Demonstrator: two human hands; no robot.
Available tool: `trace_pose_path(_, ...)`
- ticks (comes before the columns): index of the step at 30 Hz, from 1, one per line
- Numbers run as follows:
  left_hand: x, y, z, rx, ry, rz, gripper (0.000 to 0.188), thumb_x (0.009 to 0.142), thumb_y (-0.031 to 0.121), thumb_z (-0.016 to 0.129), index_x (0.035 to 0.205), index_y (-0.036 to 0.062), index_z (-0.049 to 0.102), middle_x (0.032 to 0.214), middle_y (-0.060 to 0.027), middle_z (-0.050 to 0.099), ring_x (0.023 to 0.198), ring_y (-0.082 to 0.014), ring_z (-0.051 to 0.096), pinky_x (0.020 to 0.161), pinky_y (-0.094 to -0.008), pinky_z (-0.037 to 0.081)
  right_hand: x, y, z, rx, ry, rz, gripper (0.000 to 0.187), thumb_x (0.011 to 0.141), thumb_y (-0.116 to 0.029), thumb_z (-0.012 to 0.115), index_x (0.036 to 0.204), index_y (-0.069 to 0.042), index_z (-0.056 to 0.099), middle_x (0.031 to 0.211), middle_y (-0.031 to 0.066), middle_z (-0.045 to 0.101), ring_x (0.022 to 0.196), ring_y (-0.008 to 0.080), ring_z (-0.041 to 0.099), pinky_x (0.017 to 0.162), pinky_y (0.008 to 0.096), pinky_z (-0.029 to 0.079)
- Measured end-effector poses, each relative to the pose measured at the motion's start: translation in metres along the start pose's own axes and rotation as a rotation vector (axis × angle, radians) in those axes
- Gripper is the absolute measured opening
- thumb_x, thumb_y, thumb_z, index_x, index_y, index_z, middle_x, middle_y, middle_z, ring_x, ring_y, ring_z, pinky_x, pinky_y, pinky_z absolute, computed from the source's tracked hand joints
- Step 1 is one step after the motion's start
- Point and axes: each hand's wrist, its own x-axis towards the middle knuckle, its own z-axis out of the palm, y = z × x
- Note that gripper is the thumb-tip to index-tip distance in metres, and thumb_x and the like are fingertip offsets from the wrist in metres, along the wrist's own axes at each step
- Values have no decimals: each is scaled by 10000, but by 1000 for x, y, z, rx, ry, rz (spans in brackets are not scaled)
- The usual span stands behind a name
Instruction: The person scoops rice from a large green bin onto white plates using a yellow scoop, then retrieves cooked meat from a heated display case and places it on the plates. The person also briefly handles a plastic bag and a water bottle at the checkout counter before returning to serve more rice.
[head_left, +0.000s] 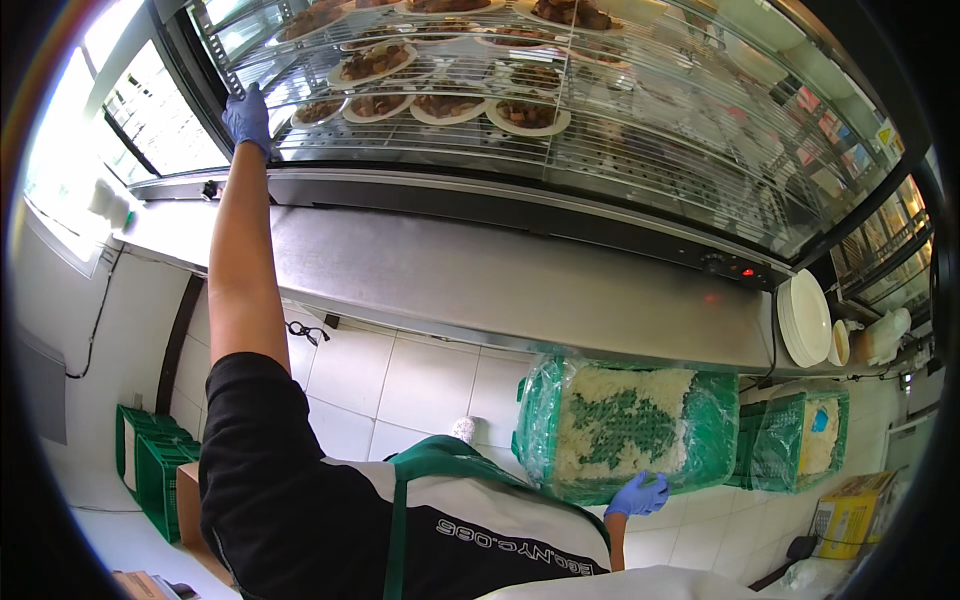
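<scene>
My left hand (248,120), in a blue-violet glove, reaches up to the left end of a glass-fronted display cabinet (530,185). Its fingers close round the edge of the cabinet door, though the glass is hard to make out there. Behind the glass, white plates of brown food (447,106) stand on wire shelves. My right hand (638,495), gloved alike, is low on the right with its fingers apart and holds nothing. Near it is a green crate (713,425) lined with clear plastic, with white clumped food like cooked rice (592,460) inside.
A steel counter (480,270) runs below the cabinet. At its right end stands a stack of white plates (803,318). Another lined green crate (780,440) sits farther right, near a yellow box (853,512). Green crates (160,465) stand at left, and a black cable (305,331) hangs under the counter.
</scene>
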Motion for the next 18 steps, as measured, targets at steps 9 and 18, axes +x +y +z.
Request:
trace_pose_path(9,11,13,-23,78,268,-65,628,735,398,711,1100,-95,577,1059,-265,615,1002,-351,604,895,-384,456,3,-8,7,2,-19,-27,364,819,-206,666,1130,-96,513,1268,161,442,1175,357,402,917,466,374)
trace_pose_path(18,3,-1,-22,-83,34,148,337,792,283,595,1013,40,669,871,-110,682,721,-206,644,687,-311,501,7,-11,2,-7,-56,-48,325,806,-173,650,1091,-81,524,1218,143,466,1140,353,402,905,454,365)
